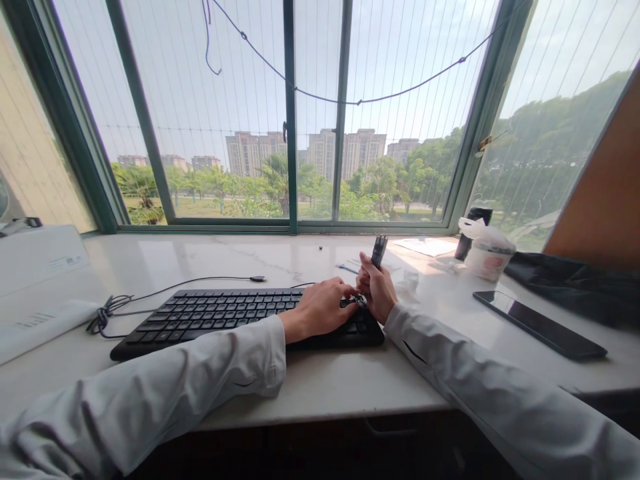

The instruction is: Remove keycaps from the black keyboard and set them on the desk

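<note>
A black keyboard (210,317) lies flat on the white counter. My left hand (320,308) rests over its right part, fingers bent and drawn together at a small shiny metal piece (359,301). Whether those fingers grip the metal or only touch it is hard to see. Just to the right, my right hand (377,287) is closed around a slim black tool (379,251), whose upper end sticks out above the thumb. The metal piece shows just below this fist and may be the tool's lower end. Both hands hide several keys at the keyboard's right end.
A coiled cable (105,315) with a plug (258,279) lies left and behind the keyboard. On the right are a phone (540,323), a bagged tub (487,257), a black bottle (473,230) and dark fabric (565,287). A white box (40,257) stands left.
</note>
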The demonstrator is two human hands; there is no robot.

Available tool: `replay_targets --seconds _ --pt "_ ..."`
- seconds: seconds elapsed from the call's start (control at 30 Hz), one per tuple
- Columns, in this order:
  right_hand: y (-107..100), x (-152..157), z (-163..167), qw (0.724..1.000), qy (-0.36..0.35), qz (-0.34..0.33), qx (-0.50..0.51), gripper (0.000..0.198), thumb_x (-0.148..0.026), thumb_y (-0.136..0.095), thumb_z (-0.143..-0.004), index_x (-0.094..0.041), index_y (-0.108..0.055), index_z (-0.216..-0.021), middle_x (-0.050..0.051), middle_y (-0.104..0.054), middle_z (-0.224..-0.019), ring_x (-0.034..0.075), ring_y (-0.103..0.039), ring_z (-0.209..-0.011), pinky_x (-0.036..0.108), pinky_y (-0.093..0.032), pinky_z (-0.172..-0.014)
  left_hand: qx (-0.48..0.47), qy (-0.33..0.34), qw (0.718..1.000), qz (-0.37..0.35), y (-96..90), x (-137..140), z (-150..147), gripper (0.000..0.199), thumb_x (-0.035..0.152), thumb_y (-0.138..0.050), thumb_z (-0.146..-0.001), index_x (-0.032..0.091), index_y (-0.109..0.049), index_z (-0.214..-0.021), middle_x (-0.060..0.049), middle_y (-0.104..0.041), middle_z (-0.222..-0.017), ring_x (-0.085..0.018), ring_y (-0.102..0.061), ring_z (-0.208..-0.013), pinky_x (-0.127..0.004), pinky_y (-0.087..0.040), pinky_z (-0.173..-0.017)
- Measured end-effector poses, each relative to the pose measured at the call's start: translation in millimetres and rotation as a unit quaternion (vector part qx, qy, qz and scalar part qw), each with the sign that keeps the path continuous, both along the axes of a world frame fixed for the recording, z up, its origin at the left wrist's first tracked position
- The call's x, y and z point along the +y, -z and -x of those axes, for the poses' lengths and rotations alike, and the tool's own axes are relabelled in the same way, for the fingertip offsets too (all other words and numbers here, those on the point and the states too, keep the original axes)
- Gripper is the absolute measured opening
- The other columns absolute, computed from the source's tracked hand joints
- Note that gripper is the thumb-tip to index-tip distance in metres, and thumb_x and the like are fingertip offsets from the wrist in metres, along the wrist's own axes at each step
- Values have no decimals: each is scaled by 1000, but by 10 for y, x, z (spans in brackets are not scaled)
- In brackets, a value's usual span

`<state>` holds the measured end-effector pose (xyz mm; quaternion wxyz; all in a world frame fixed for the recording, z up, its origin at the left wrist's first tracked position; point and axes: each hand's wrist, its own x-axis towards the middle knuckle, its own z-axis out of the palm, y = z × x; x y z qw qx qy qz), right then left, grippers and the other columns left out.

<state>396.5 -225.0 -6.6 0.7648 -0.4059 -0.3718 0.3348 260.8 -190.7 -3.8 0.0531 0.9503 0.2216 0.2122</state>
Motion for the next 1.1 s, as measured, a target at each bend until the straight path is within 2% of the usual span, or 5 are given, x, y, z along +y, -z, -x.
replay_targets --seconds 0.13,0.3,0.53,0.77,1.1 --pt "-17 -8 -20 1000 -1 16 15 54 -54 -68 -73 -23 -27 -54 -10 -20 -45 5 -16 -39 24 -15 -35 -14 10 999 27 3 15 -11 30 45 -51 -86 31 -71 -102 -2 -67 -105 -22 -63 -93 -31 -47 -80" --pt "-33 -24 -9 999 5 34 -4 52 -54 -68 -73 -22 -31 -56 -10 -22 -46 5 -20 -39 22 -16 -34 -27 -1 996 80 -21 25 -22 32 48 -50 -86 27 -72 -96 -1 -71 -98 -21 -63 -91 -30 -46 -80" --pt "-61 -51 -2 997 1 81 2 49 -53 -66 -75 -21 -32 -59 -9 -24 -49 5 -23 -40 20 -16 -34 -20 -50 997 63 -41 -18 -24 29 44 -50 -85 26 -71 -93 -2 -71 -98 -23 -64 -93 -31 -46 -79" --pt "-72 -69 13 994 10 106 11 44 -48 -67 -75 -21 -35 -61 -9 -27 -50 5 -26 -41 20 -17 -34 -18 -70 996 55 -49 -38 -30 28 43 -49 -85 25 -70 -92 -3 -71 -97 -23 -64 -93 -30 -46 -78" --pt "-9 0 -8 996 -24 79 36 43 -42 -70 -74 -22 -34 -61 -9 -29 -49 6 -27 -40 21 -22 -34 -9 -93 995 33 -60 -86 -21 28 42 -48 -84 25 -69 -90 -3 -71 -92 -24 -65 -89 -32 -47 -77"
